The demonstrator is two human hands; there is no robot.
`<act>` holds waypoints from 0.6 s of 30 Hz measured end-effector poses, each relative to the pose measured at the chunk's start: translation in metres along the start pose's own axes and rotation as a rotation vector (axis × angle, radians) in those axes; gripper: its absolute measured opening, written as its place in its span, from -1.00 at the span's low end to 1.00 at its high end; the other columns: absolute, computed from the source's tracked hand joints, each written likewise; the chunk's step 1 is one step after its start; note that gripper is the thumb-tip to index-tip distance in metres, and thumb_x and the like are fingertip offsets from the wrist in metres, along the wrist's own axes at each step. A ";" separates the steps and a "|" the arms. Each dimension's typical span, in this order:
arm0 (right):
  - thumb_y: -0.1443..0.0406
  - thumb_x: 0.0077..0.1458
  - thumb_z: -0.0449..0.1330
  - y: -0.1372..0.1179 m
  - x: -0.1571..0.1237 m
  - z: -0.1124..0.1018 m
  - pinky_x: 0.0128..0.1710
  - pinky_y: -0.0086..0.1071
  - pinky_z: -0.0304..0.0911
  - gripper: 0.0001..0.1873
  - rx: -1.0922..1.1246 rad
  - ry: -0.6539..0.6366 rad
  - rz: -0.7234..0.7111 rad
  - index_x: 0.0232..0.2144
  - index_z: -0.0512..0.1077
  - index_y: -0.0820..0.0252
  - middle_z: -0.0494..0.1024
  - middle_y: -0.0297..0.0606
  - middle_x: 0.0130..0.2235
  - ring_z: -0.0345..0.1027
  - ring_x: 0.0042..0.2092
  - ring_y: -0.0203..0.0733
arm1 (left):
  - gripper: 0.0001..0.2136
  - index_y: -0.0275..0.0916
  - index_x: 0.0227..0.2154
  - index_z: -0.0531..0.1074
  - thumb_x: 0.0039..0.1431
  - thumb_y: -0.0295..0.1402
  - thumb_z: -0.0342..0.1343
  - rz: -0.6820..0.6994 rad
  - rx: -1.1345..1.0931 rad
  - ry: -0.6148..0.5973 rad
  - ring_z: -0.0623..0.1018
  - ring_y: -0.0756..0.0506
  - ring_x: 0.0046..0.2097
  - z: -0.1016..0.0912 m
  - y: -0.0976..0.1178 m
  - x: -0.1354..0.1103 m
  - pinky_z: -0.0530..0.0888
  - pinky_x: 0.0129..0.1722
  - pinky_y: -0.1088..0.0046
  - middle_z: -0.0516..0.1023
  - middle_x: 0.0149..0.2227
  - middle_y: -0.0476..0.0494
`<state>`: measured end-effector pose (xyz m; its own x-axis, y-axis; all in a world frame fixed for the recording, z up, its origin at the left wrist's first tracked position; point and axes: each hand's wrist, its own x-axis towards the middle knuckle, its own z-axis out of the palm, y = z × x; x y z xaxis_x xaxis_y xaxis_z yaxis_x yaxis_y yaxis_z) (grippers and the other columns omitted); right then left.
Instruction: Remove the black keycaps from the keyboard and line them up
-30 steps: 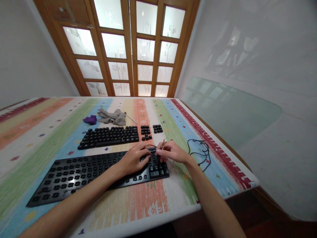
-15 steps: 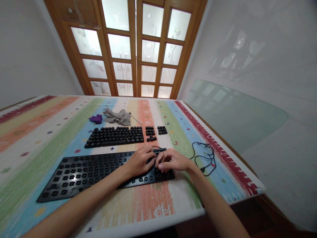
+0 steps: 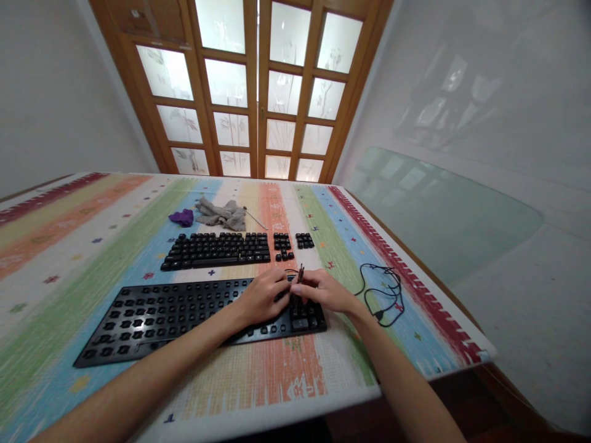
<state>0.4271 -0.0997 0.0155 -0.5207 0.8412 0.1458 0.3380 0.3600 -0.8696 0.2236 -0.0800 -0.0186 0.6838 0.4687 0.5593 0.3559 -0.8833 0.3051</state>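
A black keyboard with most of its keycaps off lies tilted on the table, and keycaps show only at its right end. My left hand rests on it near that end with its fingers curled in; what is under the fingertips is hidden. Beside it, my right hand pinches a slim brown tool, held upright over the number pad. Its lower end is hidden by my fingers. Some number-pad keycaps show below my right hand.
Behind the keyboard, loose black keycaps are laid out in keyboard order, with smaller groups to the right. Farther back lie a grey cloth, a purple cloth and a thin rod. A coiled black cable is at right.
My right hand has turned and lifted slightly, so the brown tool now stands more upright and more number-pad keycaps show. My left hand stays on the keyboard. The view has shifted a little.
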 end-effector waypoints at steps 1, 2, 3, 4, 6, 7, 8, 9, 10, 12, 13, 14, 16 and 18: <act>0.07 0.23 0.13 0.001 0.001 0.000 -0.44 -0.46 0.17 -0.62 -0.037 0.051 0.004 -0.46 0.46 0.24 0.42 -0.40 -0.56 0.27 -0.49 -0.33 | -0.87 -0.25 -0.31 0.47 0.28 -0.43 0.02 0.008 -0.003 0.004 0.45 -0.11 -0.24 0.000 0.000 0.000 0.43 -0.24 0.35 0.46 -0.32 -0.16; 0.07 0.24 0.12 0.003 0.002 0.000 -0.45 -0.46 0.15 -0.60 -0.063 0.101 0.012 -0.49 0.43 0.24 0.41 -0.39 -0.57 0.25 -0.50 -0.34 | -0.87 -0.25 -0.30 0.47 0.27 -0.43 0.02 0.014 -0.004 0.007 0.45 -0.12 -0.22 0.000 -0.001 0.000 0.44 -0.22 0.34 0.47 -0.31 -0.16; 0.06 0.24 0.12 0.005 0.003 0.000 -0.47 -0.46 0.13 -0.58 -0.075 0.145 0.025 -0.51 0.40 0.24 0.40 -0.39 -0.57 0.24 -0.51 -0.34 | -0.87 -0.26 -0.30 0.47 0.27 -0.44 0.02 0.017 -0.001 0.007 0.45 -0.12 -0.22 0.001 -0.001 0.000 0.44 -0.21 0.33 0.47 -0.31 -0.16; 0.04 0.24 0.12 0.007 0.003 -0.002 -0.49 -0.46 0.11 -0.57 -0.068 0.173 0.040 -0.52 0.38 0.23 0.40 -0.39 -0.58 0.22 -0.52 -0.35 | -0.87 -0.26 -0.32 0.47 0.26 -0.45 0.03 0.017 0.003 0.005 0.45 -0.12 -0.23 0.001 -0.001 0.000 0.45 -0.21 0.33 0.47 -0.31 -0.16; 0.01 0.22 0.13 0.010 0.002 -0.005 -0.54 -0.47 0.08 -0.57 -0.014 0.200 0.070 -0.50 0.37 0.23 0.39 -0.40 -0.59 0.18 -0.56 -0.37 | -0.88 -0.27 -0.35 0.47 0.25 -0.46 0.03 0.008 0.014 0.001 0.45 -0.12 -0.25 0.002 -0.002 -0.001 0.45 -0.23 0.32 0.46 -0.34 -0.16; -0.01 0.20 0.13 0.012 0.002 -0.007 -0.57 -0.48 0.06 -0.56 0.027 0.211 0.083 -0.48 0.37 0.23 0.39 -0.41 -0.59 0.16 -0.58 -0.38 | -0.87 -0.27 -0.35 0.47 0.24 -0.46 0.03 0.002 0.016 0.001 0.45 -0.11 -0.25 0.002 -0.002 -0.001 0.45 -0.23 0.32 0.46 -0.34 -0.15; -0.03 0.19 0.13 0.012 0.001 -0.009 -0.60 -0.48 0.04 -0.56 0.071 0.222 0.094 -0.45 0.38 0.24 0.39 -0.41 -0.59 0.14 -0.60 -0.39 | -0.87 -0.26 -0.35 0.47 0.24 -0.47 0.03 -0.003 0.014 0.003 0.45 -0.12 -0.25 0.002 -0.002 -0.001 0.45 -0.22 0.32 0.47 -0.34 -0.15; -0.05 0.18 0.14 0.013 0.000 -0.010 -0.62 -0.49 0.03 -0.55 0.115 0.232 0.102 -0.43 0.38 0.24 0.39 -0.42 -0.59 0.13 -0.61 -0.40 | -0.87 -0.26 -0.34 0.47 0.23 -0.47 0.02 -0.005 0.007 0.006 0.46 -0.12 -0.24 0.002 -0.002 -0.001 0.46 -0.22 0.31 0.47 -0.33 -0.16; -0.07 0.16 0.14 0.013 0.000 -0.011 -0.63 -0.49 0.02 -0.54 0.154 0.241 0.107 -0.41 0.39 0.24 0.40 -0.41 -0.58 0.12 -0.63 -0.41 | -0.88 -0.26 -0.32 0.47 0.22 -0.48 0.02 -0.005 -0.004 0.011 0.46 -0.12 -0.23 0.002 -0.002 -0.001 0.46 -0.20 0.30 0.48 -0.32 -0.16; -0.09 0.13 0.16 0.012 0.000 -0.012 -0.65 -0.49 0.02 -0.52 0.206 0.256 0.107 -0.39 0.40 0.24 0.41 -0.40 -0.57 0.13 -0.64 -0.41 | -0.84 -0.26 -0.24 0.47 0.18 -0.51 0.02 0.001 -0.033 0.019 0.47 -0.15 -0.18 0.000 -0.001 -0.001 0.47 -0.13 0.24 0.50 -0.27 -0.18; -0.10 0.12 0.17 0.011 0.000 -0.012 -0.65 -0.49 0.02 -0.51 0.219 0.261 0.103 -0.39 0.40 0.25 0.42 -0.38 -0.56 0.14 -0.64 -0.41 | -0.80 -0.27 -0.17 0.45 0.15 -0.51 0.03 0.003 -0.050 0.021 0.48 -0.16 -0.14 -0.001 0.000 -0.001 0.47 -0.08 0.20 0.52 -0.23 -0.21; -0.10 0.11 0.17 0.011 0.000 -0.012 -0.65 -0.48 0.03 -0.51 0.230 0.264 0.097 -0.38 0.41 0.25 0.43 -0.37 -0.55 0.15 -0.64 -0.41 | -0.74 -0.28 -0.10 0.43 0.13 -0.51 0.04 0.003 -0.066 0.021 0.48 -0.18 -0.10 -0.002 0.000 -0.001 0.46 -0.03 0.16 0.52 -0.17 -0.23; -0.10 0.11 0.17 0.010 0.000 -0.012 -0.66 -0.48 0.03 -0.51 0.260 0.263 0.079 -0.35 0.42 0.25 0.42 -0.35 -0.54 0.17 -0.63 -0.40 | -0.63 -0.28 0.01 0.38 0.11 -0.47 0.08 -0.012 -0.101 0.018 0.47 -0.22 -0.02 -0.005 0.002 0.000 0.43 0.05 0.11 0.51 -0.06 -0.27; -0.10 0.12 0.17 0.009 -0.001 -0.012 -0.67 -0.48 0.03 -0.51 0.295 0.254 0.053 -0.29 0.43 0.25 0.40 -0.37 -0.54 0.19 -0.63 -0.39 | -0.57 -0.25 0.08 0.33 0.12 -0.40 0.13 -0.033 -0.141 0.011 0.47 -0.24 0.04 -0.008 0.003 0.001 0.41 0.09 0.08 0.50 0.02 -0.29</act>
<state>0.4403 -0.0921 0.0132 -0.2857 0.9418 0.1772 0.0997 0.2131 -0.9719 0.2203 -0.0819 -0.0111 0.6658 0.4983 0.5554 0.2849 -0.8577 0.4280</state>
